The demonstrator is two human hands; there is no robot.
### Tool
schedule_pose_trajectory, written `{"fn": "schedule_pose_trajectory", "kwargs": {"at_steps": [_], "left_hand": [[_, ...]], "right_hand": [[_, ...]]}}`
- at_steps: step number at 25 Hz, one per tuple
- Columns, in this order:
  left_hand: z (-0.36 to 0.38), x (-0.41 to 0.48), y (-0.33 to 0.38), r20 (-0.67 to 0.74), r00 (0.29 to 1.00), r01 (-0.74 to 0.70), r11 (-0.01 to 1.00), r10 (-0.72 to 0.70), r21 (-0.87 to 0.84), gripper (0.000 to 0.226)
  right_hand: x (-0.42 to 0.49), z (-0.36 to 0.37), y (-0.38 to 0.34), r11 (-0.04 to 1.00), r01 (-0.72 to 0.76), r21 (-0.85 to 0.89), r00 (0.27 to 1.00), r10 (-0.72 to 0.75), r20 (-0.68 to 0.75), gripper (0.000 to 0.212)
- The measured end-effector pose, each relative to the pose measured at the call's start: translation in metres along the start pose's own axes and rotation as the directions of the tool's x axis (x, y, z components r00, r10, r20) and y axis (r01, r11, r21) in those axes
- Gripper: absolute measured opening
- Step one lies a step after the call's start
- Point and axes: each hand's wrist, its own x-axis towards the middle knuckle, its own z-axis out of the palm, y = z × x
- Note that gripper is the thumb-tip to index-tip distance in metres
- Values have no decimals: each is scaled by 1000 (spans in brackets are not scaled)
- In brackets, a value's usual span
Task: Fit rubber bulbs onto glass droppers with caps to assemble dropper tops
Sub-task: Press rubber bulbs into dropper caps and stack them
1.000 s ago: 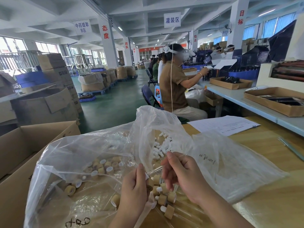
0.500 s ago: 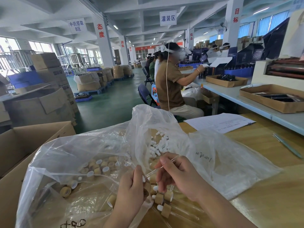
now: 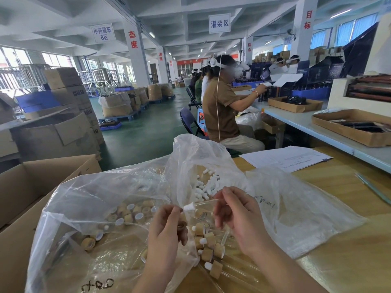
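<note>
Nearest the camera, on the wooden table (image 3: 338, 218), assembled dropper tops (image 3: 208, 244) are heaped on clear plastic. Just above them, a tan cap (image 3: 182, 225) is gripped in the curled fingers of the left hand (image 3: 167, 231), and a glass dropper (image 3: 208, 201) is pinched by the right hand (image 3: 239, 220). A white rubber bulb (image 3: 189, 207) is seated on the dropper's left end, beside the left fingertips. Behind, loose caps (image 3: 131, 212) and loose bulbs (image 3: 206, 187) are held in a plastic bag (image 3: 95, 197). Farther off, a paper sheet (image 3: 285, 157) is laid.
</note>
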Motion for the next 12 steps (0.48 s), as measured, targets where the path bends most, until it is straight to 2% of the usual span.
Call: {"fn": "schedule_pose_trajectory", "kwargs": {"at_steps": [2, 5, 7, 10, 12], "left_hand": [[0, 2, -2, -16, 999, 35, 996, -36, -77, 21], [0, 3, -2, -4, 999, 32, 991, -33, -130, 18], [-1, 3, -3, 33, 999, 4, 996, -1, -91, 16], [-2, 0, 0, 174, 985, -6, 1000, 4, 11, 23], [-1, -1, 0, 188, 982, -18, 999, 10, 38, 23]], "right_hand": [[2, -3, 1, 1000, 3, -27, 997, -5, -72, 33], [3, -2, 0, 999, -5, -49, 995, 0, -96, 35], [3, -3, -1, 999, -11, -43, 995, 7, -97, 36], [3, -5, -2, 999, -14, -47, 996, 10, -83, 37], [3, -5, -2, 998, -10, -69, 997, 5, -82, 36]]}}
